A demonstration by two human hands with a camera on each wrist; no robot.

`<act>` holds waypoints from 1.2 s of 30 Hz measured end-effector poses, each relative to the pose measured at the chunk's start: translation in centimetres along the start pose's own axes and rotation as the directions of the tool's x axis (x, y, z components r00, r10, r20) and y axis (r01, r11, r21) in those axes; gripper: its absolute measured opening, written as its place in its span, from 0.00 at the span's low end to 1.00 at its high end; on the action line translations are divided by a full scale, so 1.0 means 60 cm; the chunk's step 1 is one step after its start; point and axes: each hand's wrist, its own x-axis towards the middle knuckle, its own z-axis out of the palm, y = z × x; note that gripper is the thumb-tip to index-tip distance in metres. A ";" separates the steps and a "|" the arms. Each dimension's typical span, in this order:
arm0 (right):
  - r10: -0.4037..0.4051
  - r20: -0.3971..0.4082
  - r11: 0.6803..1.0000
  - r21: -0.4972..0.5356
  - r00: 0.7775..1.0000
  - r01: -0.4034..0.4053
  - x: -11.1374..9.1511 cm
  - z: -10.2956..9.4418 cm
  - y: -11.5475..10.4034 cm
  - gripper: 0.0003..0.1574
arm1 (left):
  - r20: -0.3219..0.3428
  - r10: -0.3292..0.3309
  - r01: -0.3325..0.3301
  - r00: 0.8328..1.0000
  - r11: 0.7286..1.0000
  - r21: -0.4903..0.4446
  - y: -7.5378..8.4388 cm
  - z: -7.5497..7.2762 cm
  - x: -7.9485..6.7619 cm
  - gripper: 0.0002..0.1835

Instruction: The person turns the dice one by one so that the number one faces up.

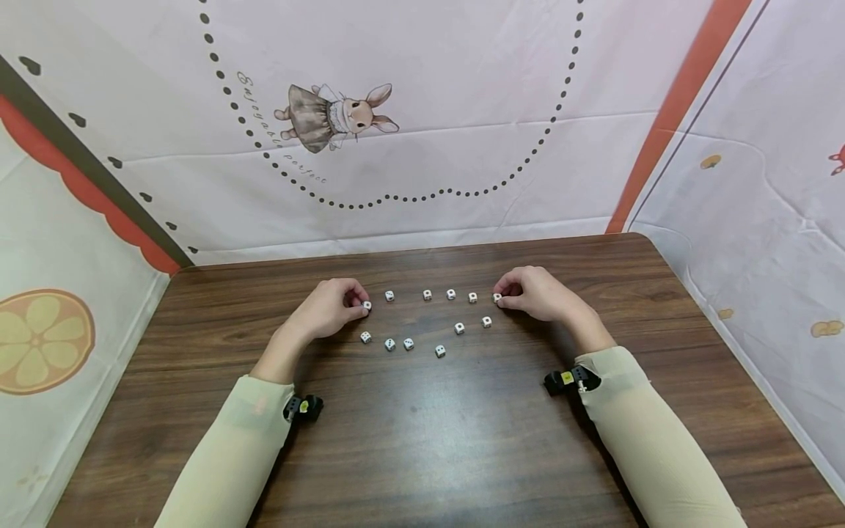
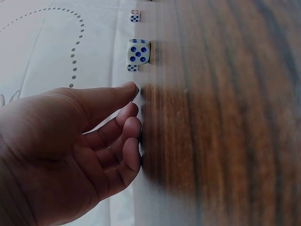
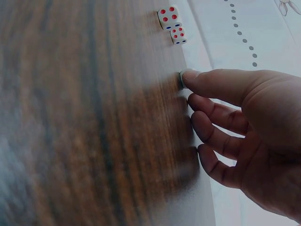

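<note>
Watching from beside the table [image 1: 422, 447]: twelve dice on it, by my count, both hands busy. Left hand [image 1: 328, 304] is toward the table's left side, thumb and fingertip pinching one die, the left-end die [image 1: 367, 305]; grip reads well from the head view, though its own wrist view mostly hides that die. Right hand [image 1: 538, 292] is toward the table's right side, same pinch on the right-end die [image 1: 497, 298]; a sliver of it shows at the thumb tip in the wrist view. Neither is released. Between those two, along the table's far part, sit four untouched dice: a second die [image 1: 389, 295], a third die [image 1: 427, 294], a fourth die [image 1: 451, 293], a fifth die [image 1: 472, 297]. With the held pair they make a rough row parallel to the table's far edge. Six loose dice [image 1: 408, 343] lie nearer the table's front edge than that row, staggered, none touched. Progress, my read: looks like dice being lined up, roughly half in place. Row isn't clean: left-end die sits a bit closer to the table's front, spacing uneven, widest gap second to third. Left to do, I'd judge: settle both ends, then the loose six. Any sorting by pips, can't tell.
</note>
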 end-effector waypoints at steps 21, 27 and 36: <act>0.006 -0.005 1.000 0.012 1.000 -0.006 0.001 0.001 -0.001 0.06 | 0.025 -0.032 0.032 0.999 0.999 0.025 0.002 -0.004 -0.001 0.04; 0.005 -0.008 1.000 0.012 1.000 -0.005 0.000 0.001 0.000 0.06 | 0.032 -0.037 0.036 0.999 0.999 0.024 0.002 -0.005 0.001 0.06; 0.013 -0.006 1.000 0.013 1.000 -0.013 0.000 0.002 0.002 0.06 | 0.019 -0.037 0.036 0.999 0.999 0.015 0.005 -0.002 0.003 0.16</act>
